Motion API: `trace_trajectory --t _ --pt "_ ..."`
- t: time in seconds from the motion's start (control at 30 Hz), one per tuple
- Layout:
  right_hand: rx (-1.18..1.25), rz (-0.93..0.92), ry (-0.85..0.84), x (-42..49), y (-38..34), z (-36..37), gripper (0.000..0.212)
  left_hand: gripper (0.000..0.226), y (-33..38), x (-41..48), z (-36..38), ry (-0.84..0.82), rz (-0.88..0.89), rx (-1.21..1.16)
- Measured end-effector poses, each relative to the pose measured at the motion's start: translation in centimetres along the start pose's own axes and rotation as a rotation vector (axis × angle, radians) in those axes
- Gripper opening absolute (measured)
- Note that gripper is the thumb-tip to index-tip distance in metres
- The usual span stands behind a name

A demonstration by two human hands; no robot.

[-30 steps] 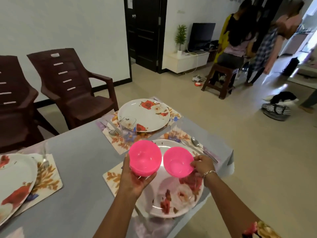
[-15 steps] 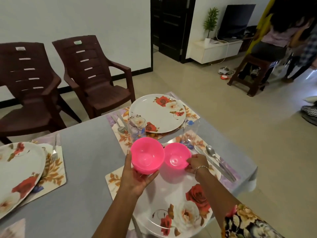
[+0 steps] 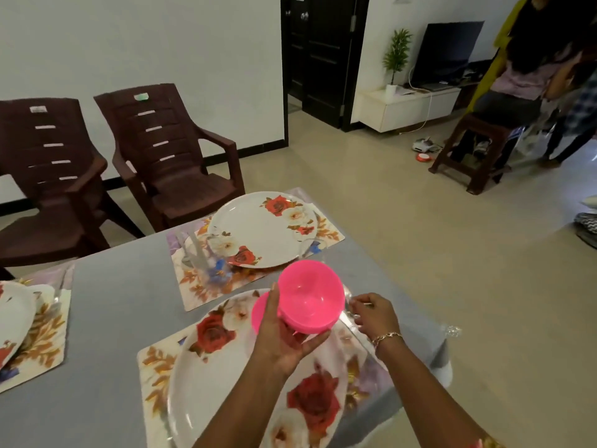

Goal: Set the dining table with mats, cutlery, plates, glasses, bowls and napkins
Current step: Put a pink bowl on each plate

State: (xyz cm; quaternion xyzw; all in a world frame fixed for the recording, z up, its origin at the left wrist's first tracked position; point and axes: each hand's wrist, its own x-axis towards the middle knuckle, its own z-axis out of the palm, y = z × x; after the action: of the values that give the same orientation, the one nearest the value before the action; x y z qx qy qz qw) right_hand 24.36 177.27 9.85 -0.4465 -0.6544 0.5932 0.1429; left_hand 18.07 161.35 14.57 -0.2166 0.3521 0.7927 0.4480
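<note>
Left hand (image 3: 281, 338) grips pink bowl (image 3: 310, 294), mouth tilted up toward the wearer.

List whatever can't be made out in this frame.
Head view:
Second pink plastic bowl: mostly hidden behind the left hand and the round pink plastic bowl it holds.
Right hand: blur hides whether its curled fingers pinch anything.
Clear drinking glass on the far floral mat: smeared by motion blur.
White floral plate at the left: cut off by the frame edge.
</note>
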Motion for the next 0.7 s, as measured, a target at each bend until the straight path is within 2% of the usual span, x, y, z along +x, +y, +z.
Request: trace_trajectory --t 0.23,0.4,0.6,0.7 --pt "-0.007 -0.189 -0.072 2.0 -2.8 -14.2 0.014 0.089 -10.5 3.8 9.2 -0.059 -0.063 0.037" --pt "-0.158 -0.253 -0.104 4.4 -3.1 -22.9 0.011 0.090 -17.3 6.2 15.7 -0.095 -0.083 0.062" --pt "-0.270 -0.270 0.005 9.7 -2.6 -29.0 0.022 0.081 -21.0 9.6 21.3 -0.109 -0.045 0.220" --pt "-0.344 -0.297 0.028 13.3 -2.8 -30.3 0.017 0.082 -22.1 12.3 23.7 -0.122 -0.038 0.234"
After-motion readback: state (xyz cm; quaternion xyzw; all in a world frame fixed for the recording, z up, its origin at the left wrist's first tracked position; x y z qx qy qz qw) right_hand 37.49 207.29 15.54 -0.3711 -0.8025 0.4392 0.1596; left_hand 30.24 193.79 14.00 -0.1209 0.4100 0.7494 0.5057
